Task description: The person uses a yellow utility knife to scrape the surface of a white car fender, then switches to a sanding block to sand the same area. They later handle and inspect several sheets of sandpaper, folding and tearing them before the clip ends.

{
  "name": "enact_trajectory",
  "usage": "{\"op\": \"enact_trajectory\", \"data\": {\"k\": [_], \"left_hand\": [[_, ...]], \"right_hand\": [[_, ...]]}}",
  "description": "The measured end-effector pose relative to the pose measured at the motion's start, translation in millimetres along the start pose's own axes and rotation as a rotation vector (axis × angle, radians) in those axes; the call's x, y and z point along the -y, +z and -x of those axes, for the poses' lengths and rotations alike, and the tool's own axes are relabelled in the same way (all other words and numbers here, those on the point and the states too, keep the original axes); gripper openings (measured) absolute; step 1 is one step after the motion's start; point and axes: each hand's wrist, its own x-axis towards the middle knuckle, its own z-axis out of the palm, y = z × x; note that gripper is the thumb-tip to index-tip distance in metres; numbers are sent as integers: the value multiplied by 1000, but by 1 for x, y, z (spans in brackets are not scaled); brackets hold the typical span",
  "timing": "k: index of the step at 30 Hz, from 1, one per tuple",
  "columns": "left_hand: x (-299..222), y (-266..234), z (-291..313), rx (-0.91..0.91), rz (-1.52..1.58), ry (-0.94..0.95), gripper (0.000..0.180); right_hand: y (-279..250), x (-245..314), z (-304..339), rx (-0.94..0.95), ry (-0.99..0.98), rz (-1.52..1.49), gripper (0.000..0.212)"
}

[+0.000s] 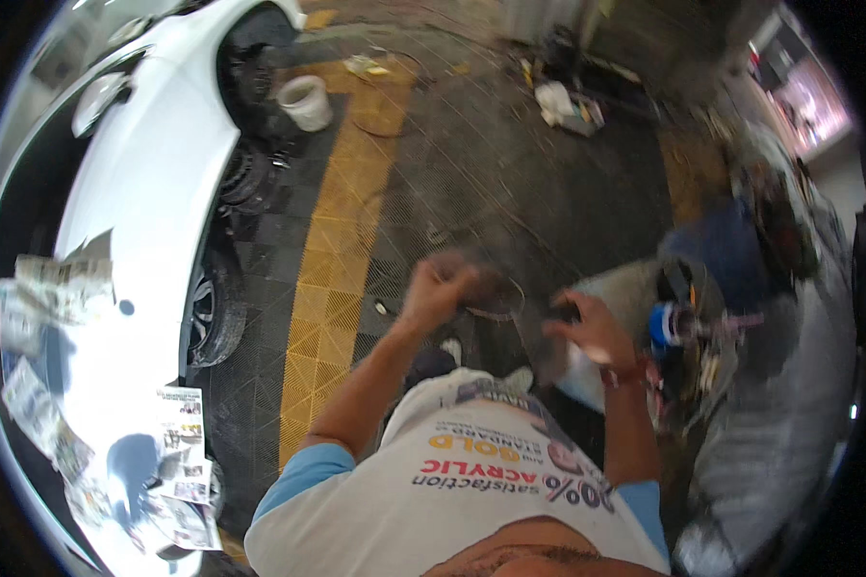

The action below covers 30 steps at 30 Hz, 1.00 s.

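Note:
My left hand (pixel 440 291) is closed, fingers curled in, held out in front of my shirt. A dark, blurred shape (pixel 496 279) with a thin pale curved edge shows beside it, between my hands; its kind cannot be made out. To the right, my right hand (pixel 595 332) is bent, thumb and forefinger curled around something small and dark, too smeared to name. A band circles my right wrist. Just beyond that hand is a cluttered pale surface (pixel 601 288) bearing a blue-and-white container (pixel 674 325).
On the left stands a white car (pixel 154 163), newspaper sheets (pixel 181 418) spread on it and a detached-looking tyre (pixel 219 308) by its side. A white bucket (pixel 304 103) sits near a yellow floor strip (pixel 342 212). Grey sheeting (pixel 770 423) covers something at right. A box of items (pixel 573 113) lies farther off.

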Motion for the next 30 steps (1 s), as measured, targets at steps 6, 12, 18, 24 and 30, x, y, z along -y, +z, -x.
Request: {"op": "enact_trajectory", "data": {"k": [6,12,18,24,30], "left_hand": [[-20,15,8,-36,-201,132,23],[-29,38,19,201,-139,90,27],[-15,24,17,402,5,-22,30],[-7,44,0,547,-53,-207,24],[9,27,-28,139,182,-11,28]], "right_hand": [[42,108,-1,-518,-640,245,46],[71,-45,-24,-158,164,430,50],[59,-94,6,-307,132,-314,26],[46,-8,-17,-131,-7,-512,34],[34,-54,36,-151,176,-513,36]]}}
